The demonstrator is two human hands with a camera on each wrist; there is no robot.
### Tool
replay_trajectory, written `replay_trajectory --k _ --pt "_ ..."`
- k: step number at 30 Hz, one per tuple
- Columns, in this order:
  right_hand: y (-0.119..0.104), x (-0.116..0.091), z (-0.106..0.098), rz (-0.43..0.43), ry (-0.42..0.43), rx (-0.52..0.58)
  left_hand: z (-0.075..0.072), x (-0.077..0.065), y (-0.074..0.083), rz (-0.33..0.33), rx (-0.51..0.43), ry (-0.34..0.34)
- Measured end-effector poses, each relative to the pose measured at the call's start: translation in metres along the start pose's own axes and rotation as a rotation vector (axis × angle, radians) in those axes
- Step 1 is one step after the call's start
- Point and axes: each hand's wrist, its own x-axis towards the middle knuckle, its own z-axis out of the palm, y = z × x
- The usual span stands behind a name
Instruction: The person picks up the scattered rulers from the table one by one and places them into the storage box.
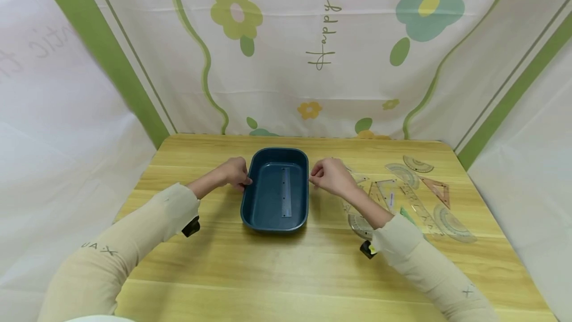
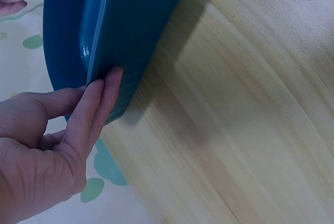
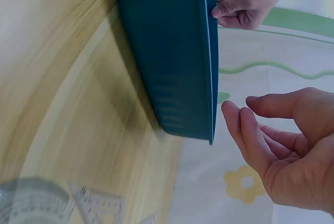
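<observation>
A dark blue rectangular plastic bin (image 1: 264, 195) stands on the wooden table. Inside it a clear ruler (image 1: 286, 193) lies lengthwise, right of the middle. My left hand (image 1: 234, 173) pinches the bin's left rim, thumb on the inner side and fingers against the outer wall, as the left wrist view shows. On the opposite side my right hand (image 1: 331, 175) hovers beside the right rim. In the right wrist view its thumb and fingertips come near each other with a gap between them, a little apart from the bin's wall (image 3: 172, 57), and they hold nothing.
Right of the bin, under and beyond my right forearm, spread several clear protractors (image 1: 452, 222), an orange set square (image 1: 437, 190), a long clear ruler (image 1: 420, 210) and other set squares. Printed cloth (image 1: 277, 78) hangs behind the table (image 1: 277, 272).
</observation>
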Motion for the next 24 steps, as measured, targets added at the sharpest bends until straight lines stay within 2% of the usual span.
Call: replay_trajectory --k 8,14,24 --pt "0.02 -0.019 -0.008 0.005 -0.031 -0.001 0.0 0.002 -0.001 0.007 0.001 -0.007" --pt "0.038 -0.025 -0.01 -0.027 -0.043 -0.015 -0.001 0.0 -0.002 0.018 -0.015 -0.021" --pt "0.071 -0.033 -0.011 -0.076 -0.071 -0.016 0.001 0.0 0.001 -0.002 -0.017 -0.007"
